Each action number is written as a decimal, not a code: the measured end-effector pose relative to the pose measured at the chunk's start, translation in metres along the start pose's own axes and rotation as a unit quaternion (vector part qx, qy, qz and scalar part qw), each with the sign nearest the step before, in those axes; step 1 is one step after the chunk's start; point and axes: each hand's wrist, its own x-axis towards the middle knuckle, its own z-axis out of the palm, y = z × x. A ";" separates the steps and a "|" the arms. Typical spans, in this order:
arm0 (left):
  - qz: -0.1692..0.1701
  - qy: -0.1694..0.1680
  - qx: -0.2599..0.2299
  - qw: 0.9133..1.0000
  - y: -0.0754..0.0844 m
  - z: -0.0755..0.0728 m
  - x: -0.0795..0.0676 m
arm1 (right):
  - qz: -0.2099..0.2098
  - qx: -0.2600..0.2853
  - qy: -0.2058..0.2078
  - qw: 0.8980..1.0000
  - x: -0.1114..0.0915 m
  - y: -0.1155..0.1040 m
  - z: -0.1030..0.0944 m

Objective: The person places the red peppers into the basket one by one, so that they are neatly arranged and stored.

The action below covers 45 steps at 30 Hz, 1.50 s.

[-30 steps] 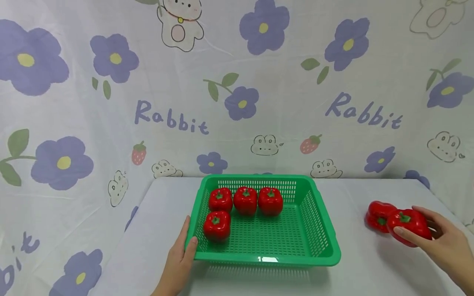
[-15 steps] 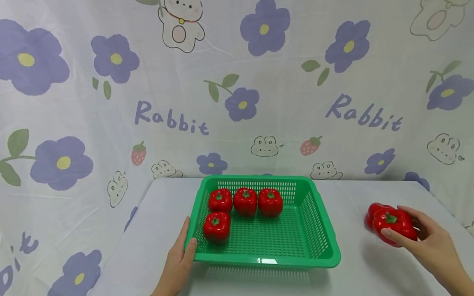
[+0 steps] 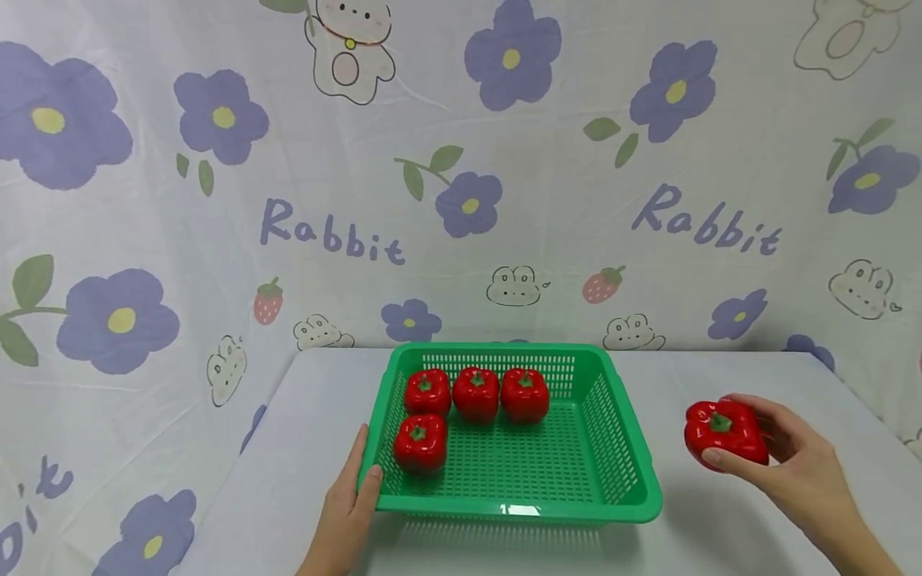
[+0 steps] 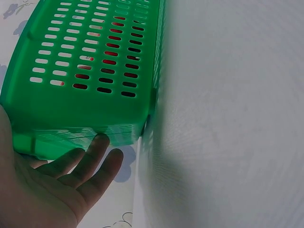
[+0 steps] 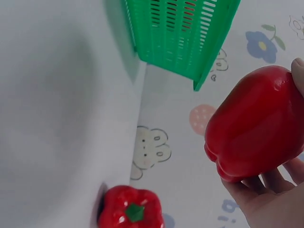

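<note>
- Right hand [image 3: 799,456] is gripping 1 red pepper [image 3: 723,432], thumb and fingers clamped, right of the green basket [image 3: 576,510].
- Left hand [image 3: 346,508] is holding the basket's left rim.
- 4 whole peppers [image 3: 476,396] are sitting inside the basket.
- 1 loose pepper [image 5: 126,211] is resting to its right.

Right hand [image 3: 803,460] is gripping a raised pepper [image 3: 723,434]

Glossy red, it is showing its green stem. Four red peppers [image 3: 476,396] are sitting stem-up in the green basket [image 3: 432,503], three along its back. Another pepper [image 5: 130,208] is lying on the desk [image 3: 302,432].
</note>
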 end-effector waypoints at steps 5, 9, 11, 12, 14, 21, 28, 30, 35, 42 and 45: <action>-0.001 -0.002 -0.004 1.000 -0.001 0.000 0.000 | -0.014 0.017 -0.001 1.000 -0.001 -0.010 0.004; 0.001 -0.001 -0.007 1.000 -0.001 0.000 -0.001 | -0.017 0.029 -0.001 0.999 0.000 -0.018 0.010; 0.001 -0.001 -0.009 1.000 -0.001 0.000 -0.001 | -0.013 0.037 -0.003 0.999 0.000 -0.023 0.013; 0.001 -0.001 -0.009 1.000 -0.001 0.000 -0.001 | -0.010 0.041 -0.004 0.999 0.000 -0.026 0.015; 0.001 -0.003 -0.010 1.000 -0.001 0.000 -0.001 | -0.002 0.049 -0.006 0.999 0.000 -0.031 0.018; 0.001 -0.003 -0.015 1.000 -0.003 0.001 -0.001 | 0.013 0.070 -0.017 0.997 0.000 -0.045 0.029; -0.003 -0.002 -0.012 1.000 -0.003 0.000 -0.001 | 0.033 0.129 -0.043 0.990 -0.003 -0.055 0.040; -0.002 -0.001 -0.010 1.000 -0.002 0.000 -0.001 | 0.033 0.145 -0.047 0.988 -0.004 -0.057 0.043; 0.005 0.003 -0.008 1.000 -0.003 0.001 -0.001 | 0.036 0.162 -0.045 0.985 -0.005 -0.065 0.050; 0.006 0.002 -0.008 1.000 -0.003 0.001 0.000 | 0.047 0.161 -0.019 0.986 -0.006 -0.071 0.061; 0.003 0.002 -0.007 1.000 -0.002 0.001 0.000 | 0.040 0.162 -0.007 0.986 -0.007 -0.074 0.065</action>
